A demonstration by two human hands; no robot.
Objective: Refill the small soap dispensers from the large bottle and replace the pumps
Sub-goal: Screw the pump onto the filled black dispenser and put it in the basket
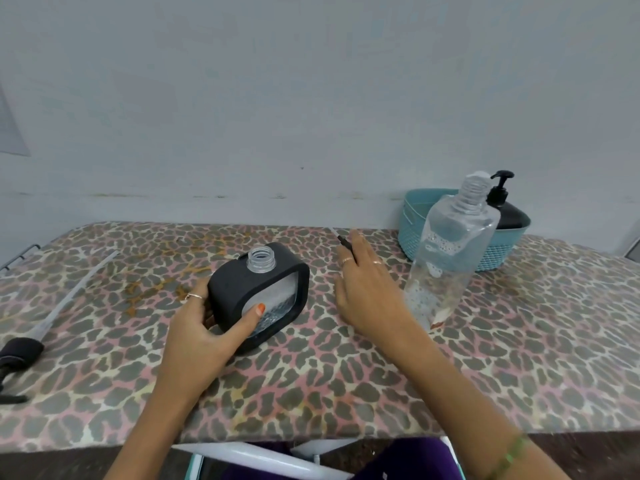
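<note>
Two hands at work over a leopard-print tabletop (346,375).
Left hand (204,327) grips the uncapped small dispenser (259,292); right hand (363,289), fingers relaxed and spread, hovers between it and the large bottle (446,251) just right of it.

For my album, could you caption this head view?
Left hand grips an uncapped black dispenser while right hand reaches for its pump beside the large bottle.

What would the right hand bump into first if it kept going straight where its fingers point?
Probably the thin black pump piece lying on the table right at the right hand fingertips; they may already touch it. Past that only tablecloth, then the wall.
</note>
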